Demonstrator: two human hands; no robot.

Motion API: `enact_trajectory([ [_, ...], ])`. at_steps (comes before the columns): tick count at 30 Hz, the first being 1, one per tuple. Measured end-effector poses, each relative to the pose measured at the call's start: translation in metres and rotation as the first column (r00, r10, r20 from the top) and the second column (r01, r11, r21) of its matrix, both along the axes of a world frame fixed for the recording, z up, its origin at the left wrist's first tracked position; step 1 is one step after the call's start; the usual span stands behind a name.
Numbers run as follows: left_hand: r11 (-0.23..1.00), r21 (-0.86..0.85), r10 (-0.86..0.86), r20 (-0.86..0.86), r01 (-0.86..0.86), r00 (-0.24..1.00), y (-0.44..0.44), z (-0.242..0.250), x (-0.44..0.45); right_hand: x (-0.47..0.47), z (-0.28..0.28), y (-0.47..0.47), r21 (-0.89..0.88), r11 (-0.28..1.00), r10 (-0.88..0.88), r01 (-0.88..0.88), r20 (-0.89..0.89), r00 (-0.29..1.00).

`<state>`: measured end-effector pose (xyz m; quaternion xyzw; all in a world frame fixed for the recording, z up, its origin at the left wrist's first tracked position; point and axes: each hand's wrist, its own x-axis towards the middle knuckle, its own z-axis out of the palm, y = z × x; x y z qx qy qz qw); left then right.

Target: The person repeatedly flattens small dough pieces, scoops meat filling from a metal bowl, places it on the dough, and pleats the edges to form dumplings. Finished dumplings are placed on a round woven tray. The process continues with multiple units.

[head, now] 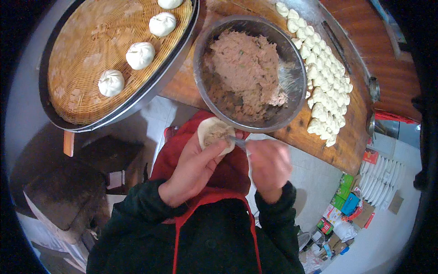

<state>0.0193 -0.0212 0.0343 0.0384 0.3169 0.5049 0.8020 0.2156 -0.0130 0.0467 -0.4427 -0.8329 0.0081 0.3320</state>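
A round dough wrapper (204, 132) lies cupped in my left hand (191, 171), whose thumb rests over the edge. Meat filling (216, 133) is spread on the middle of the wrapper. My right hand (269, 163), slightly blurred, grips a thin metal utensil (238, 141); its tip touches the filling and its exact kind is partly hidden by the fingers. Just beyond both hands stands a large steel bowl (199, 73) with a big mound of minced meat filling (248, 61) in it.
At the left, a round steamer with a woven tray (82, 44) holds several pleated buns (140, 55). Many small dough pieces (321, 82) lie on the wooden table (356, 137) at the right, beside a dark thin rod (337, 48). Boxes and packages (345, 205) sit on the floor.
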Motion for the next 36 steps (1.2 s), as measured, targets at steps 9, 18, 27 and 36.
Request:
enact_trajectory([
  [9,0.977,0.095,-0.164,-0.216,0.188,0.962,-0.001,-0.003,-0.005,0.029,0.025,0.072,-0.151,0.972,-0.137,0.181,0.263,0.955],
  [18,0.974,0.130,-0.152,-0.220,0.183,0.963,0.004,-0.005,-0.004,0.026,0.021,0.083,-0.379,0.918,-0.015,0.113,0.253,0.967],
  [27,0.996,-0.042,-0.075,0.144,0.082,0.987,0.003,-0.013,-0.007,0.006,0.009,0.020,-0.230,0.972,0.020,-0.053,-0.147,0.989],
  [36,0.997,-0.052,-0.052,0.117,0.058,0.992,0.007,-0.004,0.002,0.008,0.006,-0.016,-0.173,0.977,0.119,-0.125,-0.046,0.992],
])
